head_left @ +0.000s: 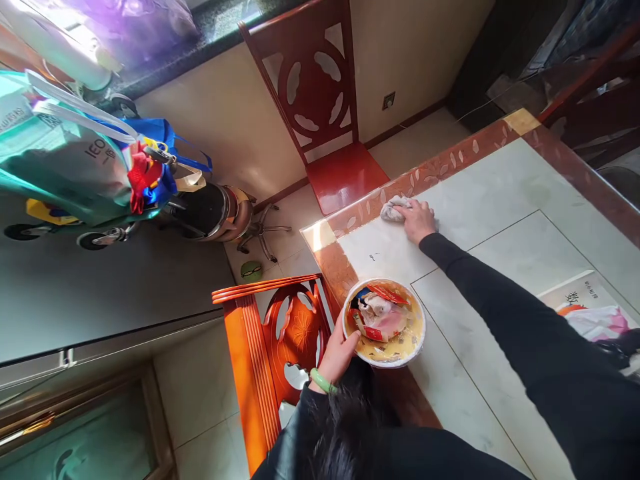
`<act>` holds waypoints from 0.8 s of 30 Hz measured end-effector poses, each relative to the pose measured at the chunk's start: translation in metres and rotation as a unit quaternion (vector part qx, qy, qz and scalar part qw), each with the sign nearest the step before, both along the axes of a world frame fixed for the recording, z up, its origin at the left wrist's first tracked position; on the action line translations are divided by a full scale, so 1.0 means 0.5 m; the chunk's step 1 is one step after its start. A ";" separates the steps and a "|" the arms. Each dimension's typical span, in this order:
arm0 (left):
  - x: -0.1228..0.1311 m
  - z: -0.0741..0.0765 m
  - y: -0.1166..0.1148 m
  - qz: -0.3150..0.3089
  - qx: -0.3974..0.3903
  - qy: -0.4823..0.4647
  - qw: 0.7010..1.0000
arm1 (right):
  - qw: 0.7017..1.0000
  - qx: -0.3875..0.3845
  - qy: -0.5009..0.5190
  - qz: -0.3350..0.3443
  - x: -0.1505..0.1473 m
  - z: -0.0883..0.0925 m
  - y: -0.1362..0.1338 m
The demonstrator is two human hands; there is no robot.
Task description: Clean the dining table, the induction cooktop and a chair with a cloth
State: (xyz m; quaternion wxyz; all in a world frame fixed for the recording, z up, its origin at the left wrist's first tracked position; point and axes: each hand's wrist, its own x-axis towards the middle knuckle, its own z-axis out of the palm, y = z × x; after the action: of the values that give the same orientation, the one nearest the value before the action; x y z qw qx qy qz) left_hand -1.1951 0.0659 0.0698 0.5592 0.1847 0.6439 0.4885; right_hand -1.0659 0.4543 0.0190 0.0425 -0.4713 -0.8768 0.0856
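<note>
My right hand (419, 220) is closed on a pale grey cloth (397, 208), pressed to the tabletop (465, 193) near its patterned wooden border. My left hand (340, 350), with a green bangle (323, 381) at the wrist, grips the rim of a round bowl (418, 340). Crumpled wrappers (385, 313), some red and some whitish, lie inside the bowl. It is held at the table's near left edge. A few small dark specks (373, 257) show on the tabletop between cloth and bowl.
A dark red chair (345, 173) stands at the table's far side, and an orange-lit wooden chair (295, 327) at the left. Printed paper and a plastic bag (595, 321) lie on the right of the table. Bags (75, 160) and a wheeled stool (220, 213) are farther left.
</note>
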 end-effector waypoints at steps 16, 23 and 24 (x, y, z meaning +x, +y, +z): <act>0.004 0.007 0.004 -0.044 -0.004 0.055 0.998 | 0.987 -0.036 0.157 0.026 -0.085 -0.034 0.081; -0.002 0.034 -0.018 -0.034 -0.003 0.011 0.999 | 0.922 -0.158 0.189 0.297 0.113 -0.026 -0.032; -0.002 0.039 -0.030 -0.030 -0.006 0.005 1.000 | 0.949 -0.132 0.187 0.217 0.127 -0.024 0.011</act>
State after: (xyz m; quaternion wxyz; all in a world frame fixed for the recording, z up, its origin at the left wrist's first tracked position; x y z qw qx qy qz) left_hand -1.1964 0.0510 0.0893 0.5718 0.2031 0.6433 0.4669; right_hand -1.0023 0.4598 0.0071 0.1237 -0.2463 -0.9151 0.2943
